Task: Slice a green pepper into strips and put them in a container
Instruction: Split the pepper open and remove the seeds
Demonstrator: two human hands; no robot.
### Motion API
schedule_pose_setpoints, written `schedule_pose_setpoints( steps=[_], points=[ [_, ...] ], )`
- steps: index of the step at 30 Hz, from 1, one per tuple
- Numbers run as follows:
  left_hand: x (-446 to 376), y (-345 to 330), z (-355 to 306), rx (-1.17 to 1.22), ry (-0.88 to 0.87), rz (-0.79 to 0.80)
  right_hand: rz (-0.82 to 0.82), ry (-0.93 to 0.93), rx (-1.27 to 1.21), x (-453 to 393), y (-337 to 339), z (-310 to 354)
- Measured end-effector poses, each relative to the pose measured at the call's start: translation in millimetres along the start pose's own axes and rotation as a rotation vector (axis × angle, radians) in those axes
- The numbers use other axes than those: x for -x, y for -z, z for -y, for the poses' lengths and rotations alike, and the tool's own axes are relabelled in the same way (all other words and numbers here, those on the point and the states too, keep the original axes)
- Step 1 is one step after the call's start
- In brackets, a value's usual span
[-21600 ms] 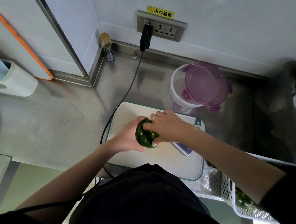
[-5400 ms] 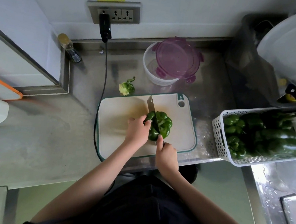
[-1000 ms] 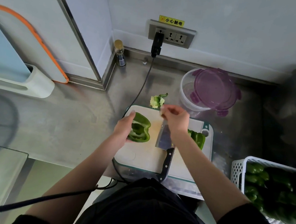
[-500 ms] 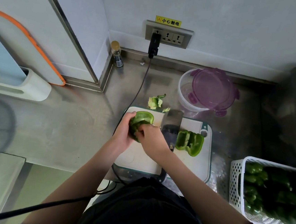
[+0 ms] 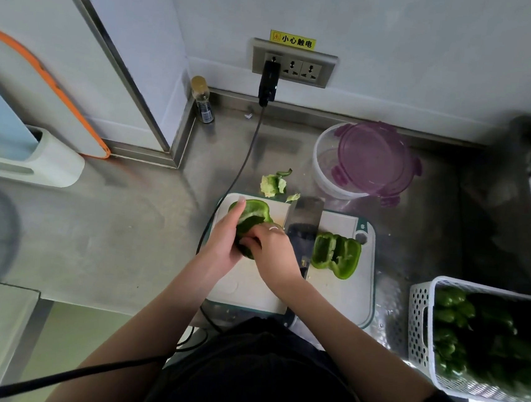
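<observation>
Your left hand point(image 5: 224, 242) grips a pepper half point(image 5: 249, 220) over the cutting board point(image 5: 249, 288), w/ right hand point(image 5: 273, 253) fingers curled into its cavity. Cleaver point(image 5: 302, 227) lies flat beside; 2nd half point(image 5: 337, 254) right of it. Container point(image 5: 325, 171) behind on surface point(image 5: 124, 236), lid point(image 5: 372, 159) resting askew.

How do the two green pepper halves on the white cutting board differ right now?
The left green pepper half is held by the left hand and right hand; the right green pepper half lies untouched, cut side up, on the white cutting board. Both are glossy green, not yet sliced into strips.
</observation>
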State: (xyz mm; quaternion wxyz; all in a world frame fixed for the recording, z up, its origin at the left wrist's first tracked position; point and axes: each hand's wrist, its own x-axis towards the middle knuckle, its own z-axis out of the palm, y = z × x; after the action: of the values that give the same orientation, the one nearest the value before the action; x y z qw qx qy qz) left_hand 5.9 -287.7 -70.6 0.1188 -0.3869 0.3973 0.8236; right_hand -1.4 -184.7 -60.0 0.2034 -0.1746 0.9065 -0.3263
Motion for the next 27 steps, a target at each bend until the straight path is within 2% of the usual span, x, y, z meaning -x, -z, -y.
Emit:
schedule_pose_setpoints(
  steps=[4, 9, 13, 18, 23, 27],
  points=[
    [0, -4, 0, 0.017, 0.006, -0.017, -0.058, 0.077, 0.042, 5, 2, -4],
    [-3, 1, -10, -0.077, -0.013, -0.051, -0.105, 0.387, 0.249, 5, 17, -15],
    [-3, 6, -16, -0.088, -0.032, -0.013, -0.099, 0.414, 0.252, -10, 34, -7],
    [1, 4, -19, -0.147, -0.023, 0.05, 0.116, 0.33, 0.367, -12, 37, -7],
    [0, 5, -10, -0.139, -0.004, 0.059, 0.03, 0.41, 0.373, -11, 34, -5],
    [0, 1, -10, -0.148, -0.045, 0.039, -0.13, 0.501, 0.443, -12, 30, -10]
  ],
)
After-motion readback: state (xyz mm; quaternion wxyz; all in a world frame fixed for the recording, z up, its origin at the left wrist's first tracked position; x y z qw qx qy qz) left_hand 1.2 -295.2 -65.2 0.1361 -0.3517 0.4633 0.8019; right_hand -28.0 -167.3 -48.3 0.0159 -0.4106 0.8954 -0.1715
